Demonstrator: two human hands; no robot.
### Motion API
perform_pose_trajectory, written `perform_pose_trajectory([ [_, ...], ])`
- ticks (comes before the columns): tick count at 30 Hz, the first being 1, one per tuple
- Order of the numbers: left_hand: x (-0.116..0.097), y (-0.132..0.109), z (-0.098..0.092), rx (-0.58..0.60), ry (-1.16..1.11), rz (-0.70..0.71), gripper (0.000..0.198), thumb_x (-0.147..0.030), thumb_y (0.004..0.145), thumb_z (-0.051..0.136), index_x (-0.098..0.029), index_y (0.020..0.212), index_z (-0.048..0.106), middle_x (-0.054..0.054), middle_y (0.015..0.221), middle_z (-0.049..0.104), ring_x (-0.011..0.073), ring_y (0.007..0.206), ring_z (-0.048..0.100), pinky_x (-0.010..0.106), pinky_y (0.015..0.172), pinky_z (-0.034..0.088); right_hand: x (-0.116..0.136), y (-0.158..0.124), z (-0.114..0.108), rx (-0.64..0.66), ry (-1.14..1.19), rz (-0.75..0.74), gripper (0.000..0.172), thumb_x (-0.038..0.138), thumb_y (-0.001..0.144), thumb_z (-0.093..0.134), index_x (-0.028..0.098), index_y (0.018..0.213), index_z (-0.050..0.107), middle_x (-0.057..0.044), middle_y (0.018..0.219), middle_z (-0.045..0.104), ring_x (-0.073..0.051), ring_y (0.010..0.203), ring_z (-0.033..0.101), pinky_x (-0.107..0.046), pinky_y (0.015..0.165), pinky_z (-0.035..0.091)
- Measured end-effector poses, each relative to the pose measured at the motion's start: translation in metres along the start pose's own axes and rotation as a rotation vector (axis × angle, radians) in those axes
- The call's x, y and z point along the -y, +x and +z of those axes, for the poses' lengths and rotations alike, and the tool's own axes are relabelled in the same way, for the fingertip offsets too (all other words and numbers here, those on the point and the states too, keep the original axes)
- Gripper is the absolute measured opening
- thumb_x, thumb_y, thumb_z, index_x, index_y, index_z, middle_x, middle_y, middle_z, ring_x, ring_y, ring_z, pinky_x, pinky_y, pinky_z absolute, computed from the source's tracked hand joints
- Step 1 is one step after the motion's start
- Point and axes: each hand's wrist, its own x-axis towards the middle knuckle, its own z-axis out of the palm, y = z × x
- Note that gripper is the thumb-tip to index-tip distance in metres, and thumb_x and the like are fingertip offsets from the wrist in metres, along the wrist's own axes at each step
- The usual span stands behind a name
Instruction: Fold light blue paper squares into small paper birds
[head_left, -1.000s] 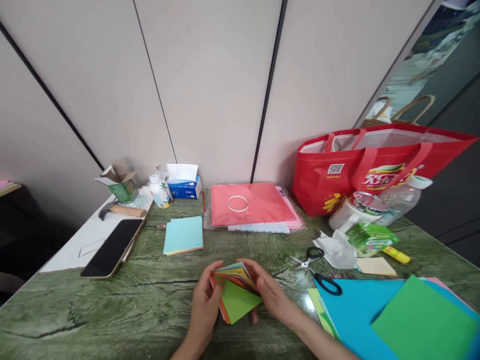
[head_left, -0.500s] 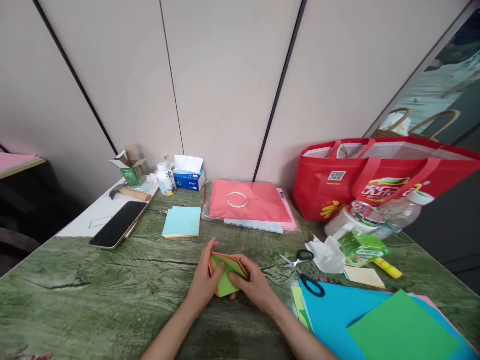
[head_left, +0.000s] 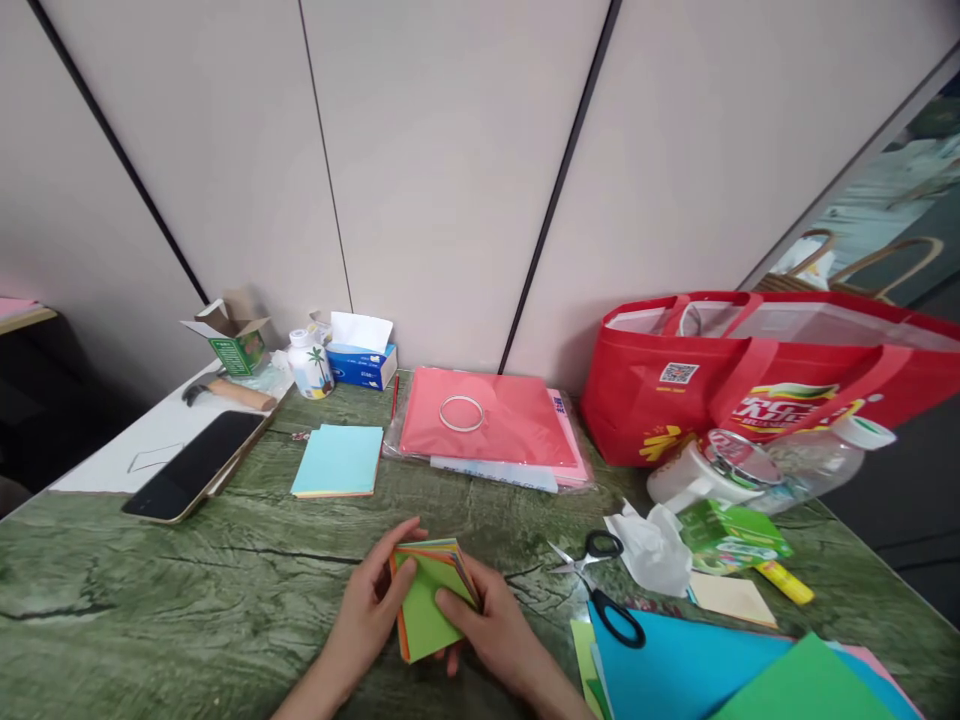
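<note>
Far left: noted a claw hammer with a pale wooden handle (head_left: 240, 392), lying on its side on a white sheet with a line drawing (head_left: 97, 465), stable that way. Just beside: a flat black phone (head_left: 196, 465), face up, apparently overlapping the sheet's edge and perhaps weighting it.

Next: a stack of pale-blue square paper (head_left: 339, 460), flat on the green wood-grain table (head_left: 187, 580), probably apart to leave working room.

Left hand (head_left: 375, 590): half curled, thumb on the front face, fingers around the left edge of a multicoloured stack of square paper with a lime-green front sheet (head_left: 427, 605). Stack located between both hands, tilted; contact with table not determinable. Thumb pressure probably to stop sheets sliding.

Behind: a thin white ring (head_left: 463, 430), resting on a red paper pack in clear plastic (head_left: 525, 420).

Right hand (head_left: 491, 610): partly closed on the stack's right side, thumb in front, fingers mostly hidden behind; likely to contain the loosened layers there.

Further right: black-handled scissors (head_left: 581, 568), blades apart and aimed left, one handle over a large bright-blue sheet (head_left: 660, 665), seemingly within easy reach.
</note>
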Motion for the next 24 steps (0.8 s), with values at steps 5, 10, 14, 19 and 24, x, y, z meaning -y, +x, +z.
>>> perform_pose_trajectory([
  [5, -0.003, 0.0, -0.001, 0.006, 0.1, 0.064, 0.029, -0.043, 0.079, 0.056, -0.021, 0.092, 0.069, 0.011, 0.113, 0.064, 0.0266, 0.106, 0.058, 0.033, 0.087, 0.047, -0.002, -0.002, 0.002, -0.121, -0.132, 0.06, 0.046, 0.057, 0.074, 0.061, 0.016, 0.094, 0.056, 0.003, 0.061, 0.054, -0.007, 0.038, 0.047, -0.016, 0.03, 0.036],
  [10, -0.008, -0.002, 0.002, 0.173, 0.207, 0.111, 0.013, -0.029, 0.079, 0.056, -0.021, 0.081, 0.067, 0.01, 0.114, 0.061, 0.0251, 0.103, 0.059, 0.03, 0.083, 0.047, -0.006, -0.001, -0.003, -0.227, -0.295, 0.031, 0.027, 0.044, 0.074, 0.063, 0.019, 0.077, 0.053, 0.004, 0.062, 0.048, -0.008, 0.042, 0.044, -0.017, 0.029, 0.034],
  [14, -0.005, -0.001, 0.004, 0.113, 0.19, 0.128, 0.024, -0.026, 0.075, 0.059, -0.023, 0.098, 0.067, 0.007, 0.095, 0.067, 0.0225, 0.092, 0.061, 0.03, 0.081, 0.047, -0.006, 0.003, -0.005, -0.261, -0.48, -0.116, 0.013, 0.029, 0.075, 0.06, 0.018, 0.074, 0.054, 0.003, 0.062, 0.05, -0.01, 0.054, 0.048, -0.019, 0.044, 0.042],
  [19, -0.001, 0.002, 0.004, 0.105, 0.024, -0.053, 0.028, -0.046, 0.074, 0.062, -0.018, 0.073, 0.06, 0.0, 0.06, 0.058, 0.0138, 0.052, 0.054, 0.022, 0.047, 0.043, -0.004, 0.005, -0.012, -0.149, -0.295, -0.012, 0.03, 0.044, 0.075, 0.06, 0.016, 0.085, 0.056, 0.004, 0.059, 0.053, -0.008, 0.04, 0.045, -0.019, 0.034, 0.034],
  [24, -0.005, 0.004, 0.006, 0.079, -0.131, -0.142, 0.037, -0.051, 0.066, 0.07, -0.017, 0.069, 0.055, -0.005, 0.052, 0.053, 0.0092, 0.041, 0.046, 0.02, 0.038, 0.038, -0.002, 0.004, -0.023, -0.155, -0.249, -0.066, 0.046, 0.06, 0.074, 0.057, 0.015, 0.085, 0.053, 0.007, 0.048, 0.05, -0.007, 0.036, 0.044, -0.017, 0.035, 0.03],
])
